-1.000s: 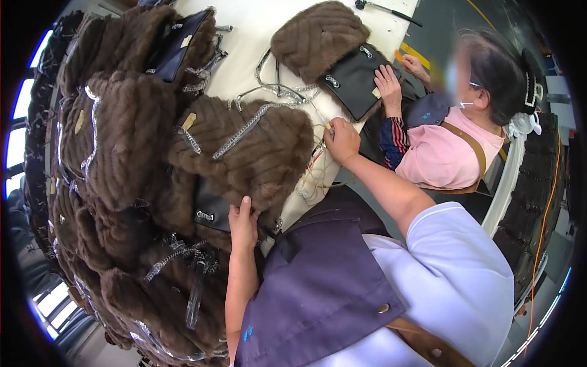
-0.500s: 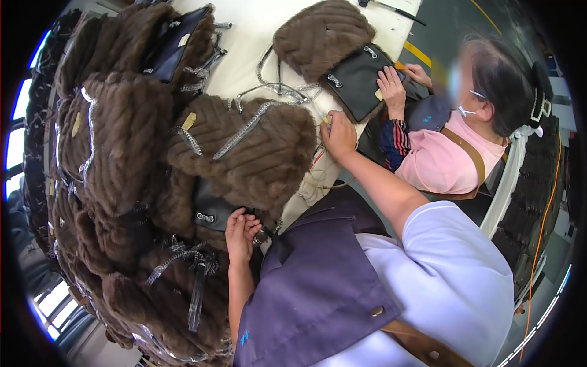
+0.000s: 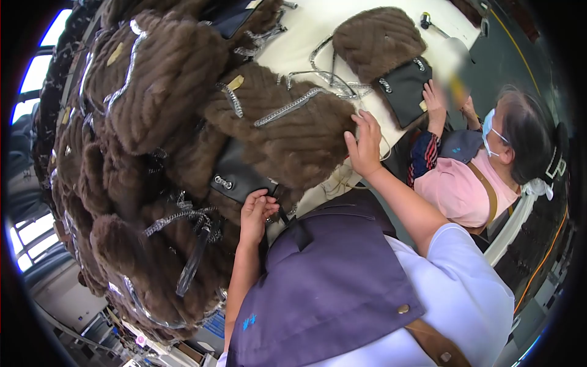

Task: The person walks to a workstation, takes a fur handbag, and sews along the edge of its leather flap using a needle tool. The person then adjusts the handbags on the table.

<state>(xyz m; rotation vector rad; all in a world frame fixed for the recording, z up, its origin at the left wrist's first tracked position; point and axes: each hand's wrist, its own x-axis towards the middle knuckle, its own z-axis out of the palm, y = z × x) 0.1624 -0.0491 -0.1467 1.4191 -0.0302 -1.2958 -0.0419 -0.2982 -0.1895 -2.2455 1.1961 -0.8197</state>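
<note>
A brown fur bag (image 3: 306, 131) lies in front of me, with a black leather panel (image 3: 244, 174) showing below its fur and a chain strap in clear wrap across it. At the panel's lower edge is my left hand (image 3: 254, 214), its fingers curled in; what they pinch, if anything, is hidden. My right hand (image 3: 367, 150) is raised at the bag's right edge, fingers apart and holding nothing. Just below it, thin pale cords (image 3: 339, 183) hang at the table edge.
Several more brown fur bags (image 3: 165, 73) are heaped on the left. Across the white table (image 3: 385, 113), a co-worker (image 3: 455, 177) has a hand on another fur bag's black panel (image 3: 403, 92). A hammer-like tool (image 3: 431, 24) lies at the far end.
My right hand has opened and no longer grips the small pale thing it had near the table edge. My left hand stays by the panel. The view has shifted.
</note>
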